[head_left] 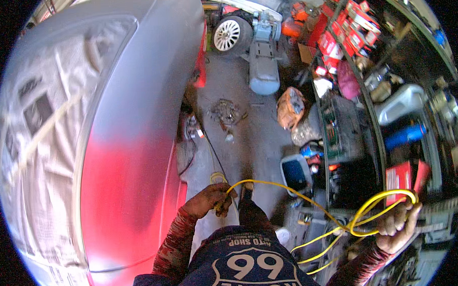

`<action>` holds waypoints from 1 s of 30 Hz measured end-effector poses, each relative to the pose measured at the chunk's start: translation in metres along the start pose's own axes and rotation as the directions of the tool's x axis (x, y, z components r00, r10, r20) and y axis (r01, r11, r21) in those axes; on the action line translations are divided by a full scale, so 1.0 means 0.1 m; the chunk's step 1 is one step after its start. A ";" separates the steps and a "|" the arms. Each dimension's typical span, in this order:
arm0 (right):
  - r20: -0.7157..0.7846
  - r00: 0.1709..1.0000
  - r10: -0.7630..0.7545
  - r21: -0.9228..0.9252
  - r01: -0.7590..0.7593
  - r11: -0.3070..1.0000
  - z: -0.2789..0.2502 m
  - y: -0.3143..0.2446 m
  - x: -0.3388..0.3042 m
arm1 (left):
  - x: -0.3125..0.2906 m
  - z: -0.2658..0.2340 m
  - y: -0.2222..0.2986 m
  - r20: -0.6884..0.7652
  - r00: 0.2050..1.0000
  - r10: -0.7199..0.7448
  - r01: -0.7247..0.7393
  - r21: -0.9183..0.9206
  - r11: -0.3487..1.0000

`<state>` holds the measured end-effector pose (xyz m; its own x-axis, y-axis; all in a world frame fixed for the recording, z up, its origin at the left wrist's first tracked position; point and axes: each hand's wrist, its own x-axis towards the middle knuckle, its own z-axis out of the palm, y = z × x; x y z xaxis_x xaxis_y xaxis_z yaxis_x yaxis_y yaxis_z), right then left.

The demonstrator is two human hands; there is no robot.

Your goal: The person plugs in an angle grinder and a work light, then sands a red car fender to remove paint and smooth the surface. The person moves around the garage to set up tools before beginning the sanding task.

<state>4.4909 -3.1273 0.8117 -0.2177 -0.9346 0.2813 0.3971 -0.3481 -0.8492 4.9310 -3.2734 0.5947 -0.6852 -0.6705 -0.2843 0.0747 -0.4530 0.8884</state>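
Note:
A thin yellow hose [277,184] runs in an arc in front of my body from one hand to the other. Near its left end, my left hand [209,199] is closed around it, beside the red side of the car. My right hand [399,226], out to the right by the shelves, grips several gathered loops of the same hose. More lengths of it hang down beside my right side. Whatever fitting may be at the hose's left end is hidden by my fingers.
The car's grey and red body [133,172] fills the left, its window masked with paper [50,145]. Ahead stand a wheel [230,35] and a blue-grey tank [264,65]. Debris [227,112] and a dark cable [214,153] lie on the floor. Loaded shelves [374,126] line the right.

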 end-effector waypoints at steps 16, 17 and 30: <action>-0.051 0.987 0.154 -0.586 -0.154 0.796 0.58 2.16 6.56 | 2.74 -1.96 2.59 -0.027 0.997 0.069 -0.065 0.146 0.987; -0.001 0.986 0.165 -0.644 -0.127 0.754 0.50 2.39 6.72 | 2.92 -2.16 2.74 -0.014 0.994 0.111 -0.108 0.153 0.982; -0.123 0.958 0.261 -0.934 -0.200 0.296 -0.80 5.25 8.13 | 5.12 -4.04 4.54 -0.155 0.910 0.384 -0.365 0.139 0.921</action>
<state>4.4507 -4.0637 0.5588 -0.2143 -0.9767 -0.0071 -0.6717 0.1527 -0.7249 4.9069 -4.0595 0.7072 -0.4826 -0.8754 0.0267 0.2178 -0.0904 0.9718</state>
